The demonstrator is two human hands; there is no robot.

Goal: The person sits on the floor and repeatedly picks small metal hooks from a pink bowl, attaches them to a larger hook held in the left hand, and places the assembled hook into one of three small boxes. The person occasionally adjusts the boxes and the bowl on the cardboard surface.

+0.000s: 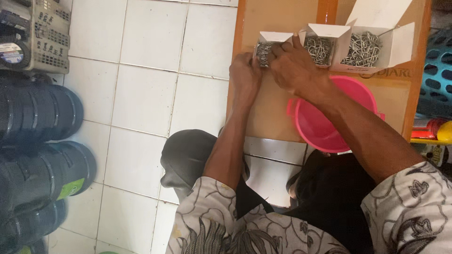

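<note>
**Hands on the small box of metal hooks**

Hands both at the far end of a flat sheet of brown cardboard (273, 113) laid on the white tiled floor (146, 94). Person sits on the floor, patterned sleeves (414, 207) in the lower part of the view.

Left hand (246, 75): fingers curled, pressed against the left side of a small white box (269, 47) full of grey wire hooks. Looks like a pinch on the box's near corner, but the fingertips are tucked under, so I can't tell how firm the hold is.

Right hand (294, 66): palm down, fingers bent, lying over the right edge of the same small box and touching the middle box (322, 44) next to it. Whether it actually has hold of anything, cannot tell; fingertips are hidden.

Layout: three open white boxes in a row on the cardboard, all holding tangled wire hooks. Small one at left, middle one just beside it, large box (372, 44) at right with its lid flap standing up.

Pink plastic bucket (325, 127) sits on the cardboard near the person, right under the right forearm. Dark water jugs (42, 141) lie stacked along the left edge. Blue basket (438, 80) at the far right.
</note>
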